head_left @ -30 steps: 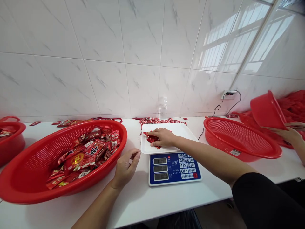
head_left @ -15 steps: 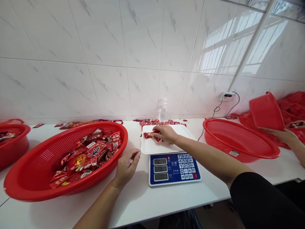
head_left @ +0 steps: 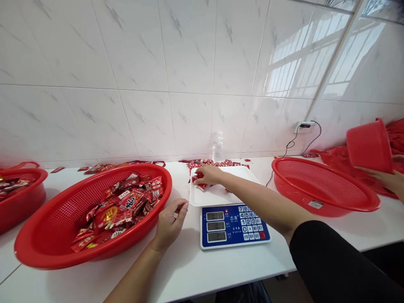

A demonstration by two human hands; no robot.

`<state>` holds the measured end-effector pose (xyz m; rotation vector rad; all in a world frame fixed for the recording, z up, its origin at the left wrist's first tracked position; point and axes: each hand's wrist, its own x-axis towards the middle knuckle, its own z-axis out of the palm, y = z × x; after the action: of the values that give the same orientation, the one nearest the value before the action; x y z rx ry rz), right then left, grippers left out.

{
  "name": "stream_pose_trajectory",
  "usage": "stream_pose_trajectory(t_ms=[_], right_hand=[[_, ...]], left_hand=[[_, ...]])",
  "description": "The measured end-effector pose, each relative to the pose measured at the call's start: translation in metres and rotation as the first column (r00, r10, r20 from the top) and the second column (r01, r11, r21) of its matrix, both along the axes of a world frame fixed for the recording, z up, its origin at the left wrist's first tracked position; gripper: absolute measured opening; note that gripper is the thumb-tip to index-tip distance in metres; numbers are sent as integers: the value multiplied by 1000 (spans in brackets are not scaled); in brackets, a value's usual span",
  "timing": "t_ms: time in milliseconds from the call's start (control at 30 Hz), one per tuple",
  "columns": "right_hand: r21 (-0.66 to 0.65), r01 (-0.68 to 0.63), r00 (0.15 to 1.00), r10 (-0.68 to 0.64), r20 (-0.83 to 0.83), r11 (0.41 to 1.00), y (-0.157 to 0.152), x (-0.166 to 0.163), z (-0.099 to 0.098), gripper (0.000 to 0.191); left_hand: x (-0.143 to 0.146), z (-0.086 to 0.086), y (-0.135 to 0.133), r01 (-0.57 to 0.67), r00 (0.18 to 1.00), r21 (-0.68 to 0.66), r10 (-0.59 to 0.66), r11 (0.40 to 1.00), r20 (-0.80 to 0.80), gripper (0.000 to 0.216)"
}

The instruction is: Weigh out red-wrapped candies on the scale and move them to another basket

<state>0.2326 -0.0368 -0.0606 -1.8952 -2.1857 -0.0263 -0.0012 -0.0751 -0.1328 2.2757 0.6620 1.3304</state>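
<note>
My right hand (head_left: 208,174) is over the left part of the white tray (head_left: 217,198) on a digital scale. Its fingers are closed on small red snack packets (head_left: 200,185), partly hidden under the hand; another bit of red wrapper shows beneath the wrist. My left hand (head_left: 170,221) hovers by the front left corner of the scale (head_left: 235,227), fingers curled in and nothing visible in them. Left of it stands a large red colander basket (head_left: 41,235), tilted, with a heap of red snack packets (head_left: 126,206) inside.
An oval red basket (head_left: 325,208) stands on the right. Beyond it, another person's hand (head_left: 378,176) holds a red tub (head_left: 368,145). Another red basket (head_left: 31,206) is at far left. A clear bottle (head_left: 217,147) and scattered packets line the wall. A cable runs to a socket (head_left: 304,127).
My right hand has shifted left on the tray and closed around packets there. The left hand has stayed nearly still. The other person's red tub has moved to the right.
</note>
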Motion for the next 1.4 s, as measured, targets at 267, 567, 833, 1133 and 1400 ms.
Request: stream_pose_trajectory(t_ms=[267, 567, 833, 1133, 1400], right_hand=[[-39, -2, 996, 6, 86, 999, -6, -9, -6, 34], [118, 17, 999, -14, -31, 993, -36, 27, 21, 26], [136, 31, 995, -17, -101, 990, -83, 58, -7, 26], [61, -6, 999, 8, -36, 998, -100, 50, -24, 38], [4, -1, 1000, 1, 3, 1000, -99, 45, -22, 43]], left_hand=[[0, 2, -2, -1, 1000, 7, 1, 1000, -3, 16], [2, 5, -4, 11, 1000, 0, -11, 1000, 3, 16], [3, 4, -6, 16, 1000, -9, -16, 1000, -18, 20], [4, 2, -5, -11, 999, -26, 10, 1000, -42, 21], [4, 3, -6, -10, 998, -9, 9, 1000, -60, 22]])
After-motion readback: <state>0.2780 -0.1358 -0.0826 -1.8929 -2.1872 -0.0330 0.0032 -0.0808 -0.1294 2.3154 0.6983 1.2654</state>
